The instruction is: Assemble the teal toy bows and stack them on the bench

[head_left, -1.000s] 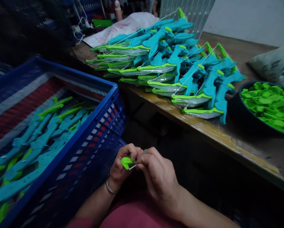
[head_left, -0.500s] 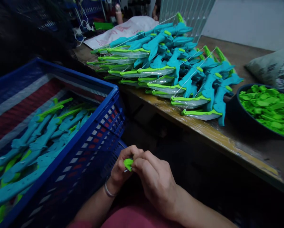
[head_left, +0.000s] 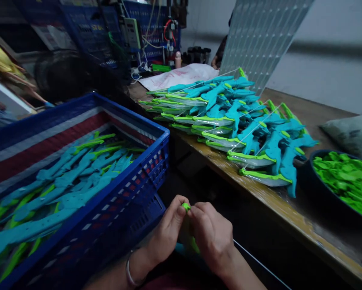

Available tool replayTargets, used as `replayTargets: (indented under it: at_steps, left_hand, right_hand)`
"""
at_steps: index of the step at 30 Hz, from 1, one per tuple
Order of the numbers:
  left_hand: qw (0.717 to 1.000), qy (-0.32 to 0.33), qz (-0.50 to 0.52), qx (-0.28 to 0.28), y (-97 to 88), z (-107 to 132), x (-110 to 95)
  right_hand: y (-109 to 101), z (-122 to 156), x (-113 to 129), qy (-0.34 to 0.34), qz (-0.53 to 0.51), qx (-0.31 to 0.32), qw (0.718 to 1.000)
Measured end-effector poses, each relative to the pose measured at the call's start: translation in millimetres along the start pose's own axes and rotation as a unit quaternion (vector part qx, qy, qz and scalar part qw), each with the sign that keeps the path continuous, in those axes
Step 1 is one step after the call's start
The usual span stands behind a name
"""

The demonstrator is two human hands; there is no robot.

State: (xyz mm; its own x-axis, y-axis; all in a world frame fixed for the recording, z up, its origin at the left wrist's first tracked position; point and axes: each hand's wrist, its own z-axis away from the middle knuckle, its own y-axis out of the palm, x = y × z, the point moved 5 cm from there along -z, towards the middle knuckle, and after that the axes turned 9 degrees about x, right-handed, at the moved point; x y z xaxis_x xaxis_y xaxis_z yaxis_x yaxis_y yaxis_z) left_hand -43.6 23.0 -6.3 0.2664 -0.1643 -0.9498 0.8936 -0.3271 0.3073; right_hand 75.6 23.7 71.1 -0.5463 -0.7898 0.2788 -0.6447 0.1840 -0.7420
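Close together above my lap, my left hand (head_left: pixel 167 231) and my right hand (head_left: pixel 213 231) are closed, pinching the bright green tip (head_left: pixel 186 206) of a toy bow between their fingertips. Most of that bow is hidden behind my hands. A little green and turquoise shows beneath them, and a white string (head_left: pixel 259 262) stretches away to the lower right. On the table ahead lies a pile of turquoise and green toy bows (head_left: pixel 229 114), several with strings.
A blue plastic crate (head_left: pixel 129 169) with turquoise and green bow parts stands to my left. Along the right side are the wooden table edge (head_left: pixel 290 201), a dark tub (head_left: pixel 311 177) of green pieces and a printed sack (head_left: pixel 350 133). Another person's arm (head_left: pixel 20 76) shows far left.
The view has tilted upward, so the table and crate sit lower in it. My hands stay together on the green part; the string and some turquoise now show below.
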Motion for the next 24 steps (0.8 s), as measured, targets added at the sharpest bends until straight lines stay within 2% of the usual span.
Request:
replayTargets:
  at_steps: [3, 5, 7, 9, 12, 16, 18, 22, 24]
  left_hand:
    - [0.997, 0.028, -0.066, -0.024, 1.1, -5, -9]
    - [0.996, 0.043, -0.079, -0.02, 1.0, -9, -16]
    - [0.995, 0.05, -0.082, -0.003, 0.8, -13, -20]
    - [0.996, 0.062, -0.066, 0.026, 2.3, -16, -23]
    - [0.995, 0.077, -0.044, 0.038, 3.5, -18, -23]
    - [0.995, 0.073, -0.06, -0.014, -1.1, -17, -17]
    - [0.995, 0.076, -0.067, -0.023, -2.3, -15, -17]
    - [0.993, 0.088, -0.077, 0.006, -1.4, -13, -21]
    - [0.994, 0.082, -0.059, 0.05, 0.4, -15, -24]
  right_hand:
    - [-20, -7, -4, 0.022, -0.019, -0.011, 1.0]
    - [-40, -10, -10, 0.071, -0.03, -0.038, 0.996]
    - [-55, -11, -18, 0.126, -0.027, -0.074, 0.989]
    - [-60, -10, -24, 0.152, -0.03, -0.096, 0.983]
    - [-47, -9, -27, 0.151, -0.052, -0.073, 0.984]
    - [-27, -5, -17, 0.104, -0.122, -0.027, 0.987]
    - [-21, -3, -17, 0.118, -0.181, -0.007, 0.976]
    - [-9, 2, -30, 0.221, -0.298, 0.004, 0.929]
    - [1, 6, -37, 0.28, -0.392, 0.006, 0.876]
